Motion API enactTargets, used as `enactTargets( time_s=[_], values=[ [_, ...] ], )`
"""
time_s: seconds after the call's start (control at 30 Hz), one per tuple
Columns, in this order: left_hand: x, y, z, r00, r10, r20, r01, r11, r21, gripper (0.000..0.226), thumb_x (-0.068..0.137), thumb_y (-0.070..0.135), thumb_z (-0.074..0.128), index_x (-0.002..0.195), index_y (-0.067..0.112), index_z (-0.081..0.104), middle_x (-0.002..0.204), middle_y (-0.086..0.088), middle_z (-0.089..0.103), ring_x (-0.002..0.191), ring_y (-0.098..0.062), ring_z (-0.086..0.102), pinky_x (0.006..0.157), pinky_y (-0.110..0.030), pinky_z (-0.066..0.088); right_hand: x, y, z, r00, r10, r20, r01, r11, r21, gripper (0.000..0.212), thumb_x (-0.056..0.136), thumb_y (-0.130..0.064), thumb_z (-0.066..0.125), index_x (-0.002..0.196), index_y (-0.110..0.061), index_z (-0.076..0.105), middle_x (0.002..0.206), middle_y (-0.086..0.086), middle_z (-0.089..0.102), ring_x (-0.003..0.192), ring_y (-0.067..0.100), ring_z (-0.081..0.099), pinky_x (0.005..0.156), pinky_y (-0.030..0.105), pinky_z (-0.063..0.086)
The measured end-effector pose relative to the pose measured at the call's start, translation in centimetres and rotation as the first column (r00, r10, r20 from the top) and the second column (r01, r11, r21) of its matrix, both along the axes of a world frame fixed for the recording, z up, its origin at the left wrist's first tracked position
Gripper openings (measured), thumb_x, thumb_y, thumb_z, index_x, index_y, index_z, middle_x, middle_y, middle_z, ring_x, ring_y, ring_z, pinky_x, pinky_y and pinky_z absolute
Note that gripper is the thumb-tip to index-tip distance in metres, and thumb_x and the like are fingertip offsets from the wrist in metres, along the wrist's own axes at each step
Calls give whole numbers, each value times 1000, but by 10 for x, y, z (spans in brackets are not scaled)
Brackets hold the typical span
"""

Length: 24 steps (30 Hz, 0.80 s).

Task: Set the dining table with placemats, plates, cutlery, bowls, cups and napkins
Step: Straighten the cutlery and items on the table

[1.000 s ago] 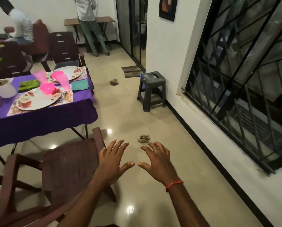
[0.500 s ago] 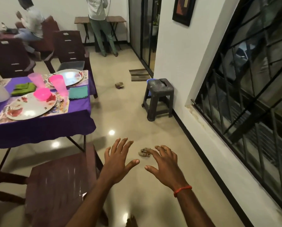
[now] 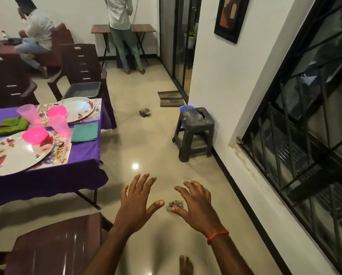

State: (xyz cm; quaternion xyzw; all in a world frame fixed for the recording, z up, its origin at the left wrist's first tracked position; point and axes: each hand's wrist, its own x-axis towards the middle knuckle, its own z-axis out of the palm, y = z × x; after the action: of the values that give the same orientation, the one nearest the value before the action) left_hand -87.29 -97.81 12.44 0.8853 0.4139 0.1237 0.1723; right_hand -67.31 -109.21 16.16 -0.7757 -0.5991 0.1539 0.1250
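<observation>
Over the shiny floor, just right of the desk, my left grip and right grip hang with fingers spread, holding nothing. A crumpled scrap lies on the floor between them. On the purple-clothed desk a floral plate sits on a placemat, with a pink bowl on the plate and cutlery along its right edge. A pink cup stands just beyond, with a teal napkin beside it. Farther back are a second plate, a paler cup and a green napkin. A brown chair stands by my left forearm.
</observation>
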Motion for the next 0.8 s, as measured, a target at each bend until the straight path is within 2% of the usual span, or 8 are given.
enactTargets(
  time_s=[0.27, 0.4, 0.5, 0.8],
  values=[
    [57, 100, -7, 995, 82, -65, -81, 997, 16, 93, 82, 94, 10, 159, 42, 14, 171, 11, 2, 157, -15, -9, 124, -59, 9, 68, 119, -8, 997, 72, 9, -72, 997, -20, 64, 94, -63, 52, 151, -41, 32, 164, -4, 22, 152, 20, 8, 120, 42, 13],
    [86, 148, -1, 991, 96, -95, -92, 995, 47, 91, 84, 93, 11, 160, 43, 8, 171, 12, -6, 155, -12, -18, 124, -58, 4, 98, 179, -7, 991, 104, 82, -106, 994, 13, 76, 91, -71, 46, 155, -42, 16, 166, -1, 18, 153, 24, 7, 120, 48, 8],
    [106, 175, 0, 986, 147, -79, -143, 988, 55, 90, 85, 92, 15, 160, 43, 7, 170, 13, -7, 155, -11, -19, 124, -58, 2, 119, 215, -4, 989, 125, 77, -127, 991, 30, 82, 90, -75, 43, 156, -43, 7, 166, 2, 14, 154, 26, 5, 120, 50, 7],
    [129, 252, -8, 964, 236, -124, -234, 972, 31, 88, 87, 91, 18, 160, 45, 3, 169, 15, -11, 154, -12, -21, 124, -60, 2, 152, 312, -23, 974, 225, 36, -225, 974, -4, 82, 90, -76, 42, 156, -41, 10, 166, 2, 15, 153, 25, 8, 120, 50, 8]
  ],
)
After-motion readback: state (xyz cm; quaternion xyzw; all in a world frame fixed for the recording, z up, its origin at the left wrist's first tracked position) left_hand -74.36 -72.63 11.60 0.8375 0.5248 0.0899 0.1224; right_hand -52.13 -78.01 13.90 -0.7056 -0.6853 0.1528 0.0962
